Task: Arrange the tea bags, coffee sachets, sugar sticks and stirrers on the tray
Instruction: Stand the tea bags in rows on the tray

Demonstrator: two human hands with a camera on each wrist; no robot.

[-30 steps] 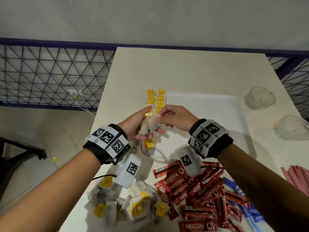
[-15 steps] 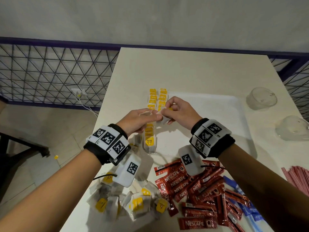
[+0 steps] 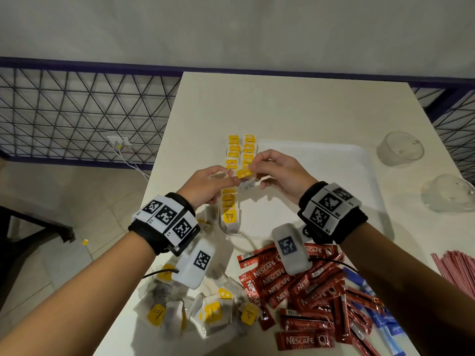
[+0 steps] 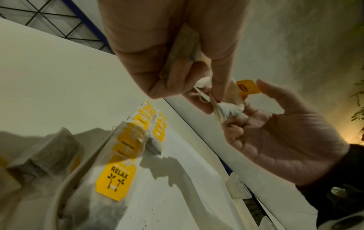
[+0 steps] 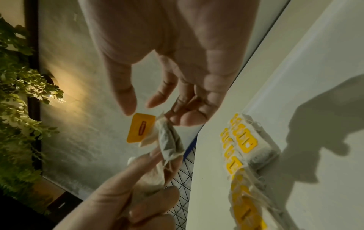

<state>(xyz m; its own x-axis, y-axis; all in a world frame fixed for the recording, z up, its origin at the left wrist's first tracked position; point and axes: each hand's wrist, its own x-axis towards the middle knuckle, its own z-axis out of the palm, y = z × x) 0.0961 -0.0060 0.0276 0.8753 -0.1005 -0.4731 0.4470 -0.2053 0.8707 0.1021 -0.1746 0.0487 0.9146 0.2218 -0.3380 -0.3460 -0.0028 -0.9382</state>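
Pale table (image 3: 295,109) holds a white tray (image 3: 334,155) mid-frame, two upturned glasses (image 3: 399,149) at right, loose tea bags (image 3: 213,310) lower left, Nescafe sachets (image 3: 305,299) lower middle, pink stirrers (image 3: 460,265) far right.

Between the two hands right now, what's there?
A tea bag with a yellow tag, held above the tray: the left hand and right hand both pinch it. The wrist views show it best.

I have both forearms reaching toward 12 o'clock, wrists banded, hands raised and meeting at the fingertips. My left hand (image 3: 205,187) is curled, thumb and forefinger pinching a tea bag (image 4: 185,46). My right hand (image 3: 277,173), at its 3 o'clock, pinches another tea bag (image 5: 169,140) with curled fingers, palm down.
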